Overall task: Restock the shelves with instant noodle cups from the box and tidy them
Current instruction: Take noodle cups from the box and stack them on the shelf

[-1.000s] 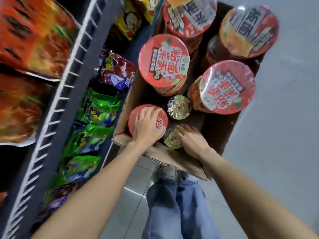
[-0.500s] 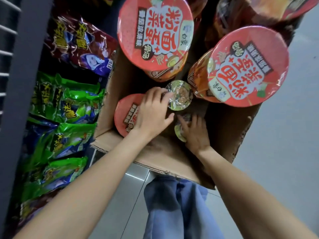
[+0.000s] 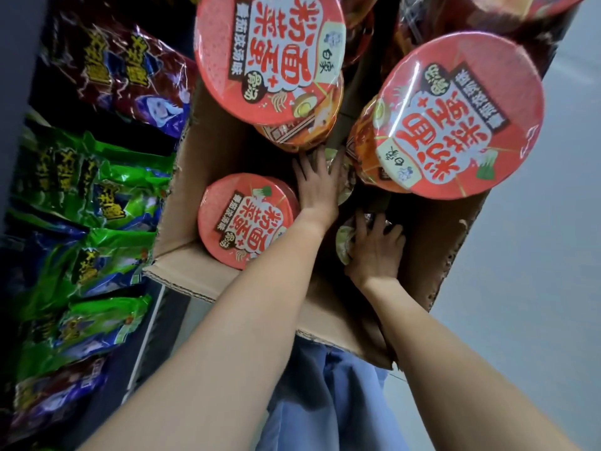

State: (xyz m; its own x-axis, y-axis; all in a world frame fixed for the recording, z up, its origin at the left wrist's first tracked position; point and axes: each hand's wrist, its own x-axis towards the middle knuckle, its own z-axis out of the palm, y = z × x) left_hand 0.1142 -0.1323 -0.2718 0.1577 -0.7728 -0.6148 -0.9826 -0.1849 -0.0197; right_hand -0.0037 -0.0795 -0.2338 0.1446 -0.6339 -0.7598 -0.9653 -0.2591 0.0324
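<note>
Both bare hands are reaching down into an open brown cardboard box (image 3: 208, 151) that is sitting on the floor beside a shelf. The left hand (image 3: 320, 187) is lying with fingers spread and curled over a small clear-wrapped noodle cup with a pale green lid (image 3: 344, 187) deep in the box, between two tall stacks; whether it is truly gripping the cup cannot be told. The right hand (image 3: 375, 252) is pressing open-fingered onto a second small cup with a pale lid (image 3: 343, 245) nearer the front wall, covering most of it, and its hold is likewise unclear. A large red-lidded noodle bowl with white and red lettering (image 3: 247, 219) is sitting low in the box's left corner, just beside the left wrist. Two more red-lidded bowls are rising higher, one at upper left (image 3: 270, 56) and one at right (image 3: 461, 118). Green snack bags (image 3: 97, 190) and dark purple-red snack bags (image 3: 120, 79) are lining the shelf at left. Blue trousers (image 3: 325, 402) are showing below the box.
</note>
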